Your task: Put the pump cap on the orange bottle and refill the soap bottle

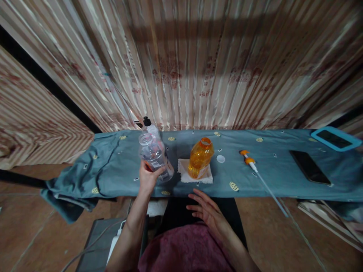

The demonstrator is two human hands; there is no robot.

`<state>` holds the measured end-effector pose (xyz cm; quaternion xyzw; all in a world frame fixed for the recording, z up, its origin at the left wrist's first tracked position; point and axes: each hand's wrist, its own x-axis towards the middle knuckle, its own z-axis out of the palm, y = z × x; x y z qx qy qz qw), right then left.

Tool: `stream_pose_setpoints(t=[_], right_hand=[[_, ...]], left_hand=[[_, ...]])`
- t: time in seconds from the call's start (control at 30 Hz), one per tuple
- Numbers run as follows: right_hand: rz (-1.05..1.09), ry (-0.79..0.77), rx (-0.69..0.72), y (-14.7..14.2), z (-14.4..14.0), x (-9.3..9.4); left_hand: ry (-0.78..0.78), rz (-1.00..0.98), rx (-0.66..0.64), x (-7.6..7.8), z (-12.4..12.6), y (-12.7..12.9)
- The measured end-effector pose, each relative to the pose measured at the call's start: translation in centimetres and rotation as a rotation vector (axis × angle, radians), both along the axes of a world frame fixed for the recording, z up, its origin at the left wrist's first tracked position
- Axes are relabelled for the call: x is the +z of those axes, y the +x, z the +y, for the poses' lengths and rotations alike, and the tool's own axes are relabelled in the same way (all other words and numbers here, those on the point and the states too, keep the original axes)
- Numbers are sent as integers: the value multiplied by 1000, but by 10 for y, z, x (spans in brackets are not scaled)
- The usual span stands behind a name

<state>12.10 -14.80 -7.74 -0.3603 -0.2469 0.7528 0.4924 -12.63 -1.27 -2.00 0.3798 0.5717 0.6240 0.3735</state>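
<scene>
One clear bottle (156,154) is gripped in the left hand (149,176), with that forearm stretched forward; one black-capped bottle (152,130) is seen beyond. The right hand (208,210) is held loosely spread. Ahead of it, one amber bottle (200,158), contents indistinct, is set on one cloth (184,173); one pump (250,161) is laid rightward.

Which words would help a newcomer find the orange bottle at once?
Look at the long blue-grey tablecloth. Near its middle lies a pale napkin, and the orange bottle stands on it. Its colour separates it from the clear bottle in the left hand.
</scene>
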Motion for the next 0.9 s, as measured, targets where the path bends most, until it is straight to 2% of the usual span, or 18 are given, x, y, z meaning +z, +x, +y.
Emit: stream_pose_setpoints(t=[0.13,0.27,0.47,0.6,0.73,0.83,0.9], right_hand=[[-144,29,-112,13,2,12],[-350,78,-228,38,17,18],[-646,152,-392,71,44,-5],[-851,214,-433,84,54,-19],[-1077,305,-486,99,76,-23],[-1238,388,-512,109,102,-27],[-1330,448,-516,115,119,-31]], left_hand=[[-15,68,69,-12,3,-2],[2,117,45,-23,1,-4],[30,108,51,-33,-5,-3],[41,128,59,-43,-32,-7],[-79,164,93,-56,-78,-10],[-191,125,-30,-62,-100,0],[-217,133,-137,-63,-103,12]])
